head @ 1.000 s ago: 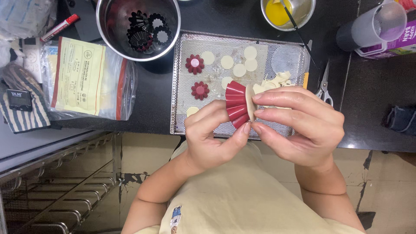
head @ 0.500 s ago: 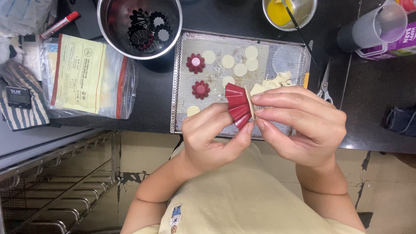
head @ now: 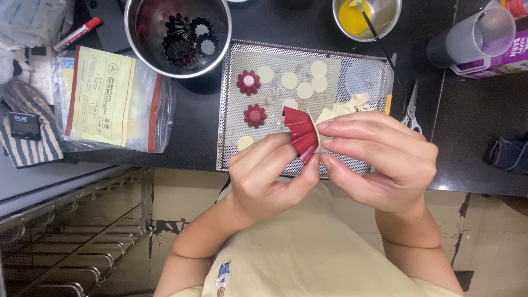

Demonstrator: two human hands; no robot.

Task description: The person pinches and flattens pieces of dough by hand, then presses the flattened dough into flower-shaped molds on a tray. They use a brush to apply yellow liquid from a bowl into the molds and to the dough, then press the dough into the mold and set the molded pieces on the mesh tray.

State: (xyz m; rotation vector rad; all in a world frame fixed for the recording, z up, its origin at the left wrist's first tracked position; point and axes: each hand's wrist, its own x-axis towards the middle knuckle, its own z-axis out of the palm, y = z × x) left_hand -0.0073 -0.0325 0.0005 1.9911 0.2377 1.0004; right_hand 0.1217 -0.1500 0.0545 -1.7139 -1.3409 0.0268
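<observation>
Both hands are close together and hold one small red fluted mold (head: 300,135) above the near edge of the metal tray (head: 234,148). The left hand (head: 269,176) pinches the mold from below with thumb and fingers. The right hand (head: 377,159) presses a thin pale dough round (head: 324,116) against the open side of the mold.

On the tray, at about 11 o'clock from the hands, sit two red molds already filled (head: 248,82) and some loose pale dough circles (head: 289,80). A steel bowl (head: 217,52) with black molds inside stands farther back, at 11 o'clock. A small bowl of yellow liquid (head: 390,19) with a brush stands at 1 o'clock. Scissors (head: 410,113) lie at the tray's right edge.

What could go wrong? I think the dough looks thin and soft, so a hard push could tear it. The mold is small and tilted on its side, so it could slip from the fingers and fall on the tray or off the counter (head: 478,159). A squeeze could also bend the mold's ridges.
</observation>
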